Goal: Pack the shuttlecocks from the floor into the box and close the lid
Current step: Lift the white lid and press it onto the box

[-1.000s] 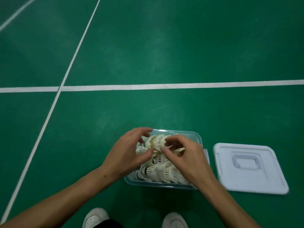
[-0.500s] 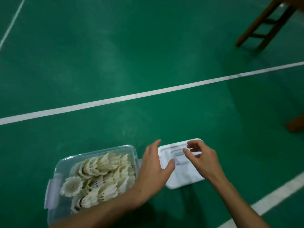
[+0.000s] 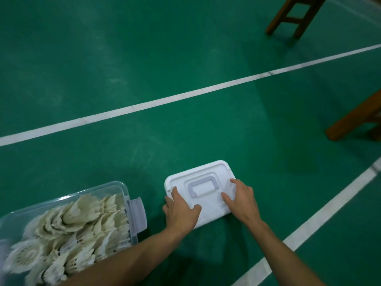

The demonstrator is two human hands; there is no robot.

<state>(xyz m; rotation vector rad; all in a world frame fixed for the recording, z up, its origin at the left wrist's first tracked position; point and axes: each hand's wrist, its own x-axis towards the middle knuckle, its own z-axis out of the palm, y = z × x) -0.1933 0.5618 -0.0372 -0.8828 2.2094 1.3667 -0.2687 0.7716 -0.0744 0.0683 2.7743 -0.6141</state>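
Observation:
A white lid [image 3: 210,209] with a grey handle lies flat on the green floor, right of the box. My left hand [image 3: 181,212] grips its near left edge, thumb on top and fingers curled over the side. My right hand [image 3: 242,201] holds the right edge, thumb and forefinger spread on the top. The clear plastic box [image 3: 115,185] stands open at the lower left, with a grey latch [image 3: 137,213] on its right side. It is heaped with several white feather shuttlecocks [image 3: 82,223]. No loose shuttlecock shows on the floor.
Wooden chair legs [image 3: 296,15] stand at the top right, and another wooden leg [image 3: 354,118] enters from the right edge. White court lines [image 3: 185,94] cross the floor, one running diagonally at the lower right [image 3: 309,221].
Both hands left the shuttlecocks in the box, swung right and came down on the lid. The view turned right with them, so the box now sits at the lower left.

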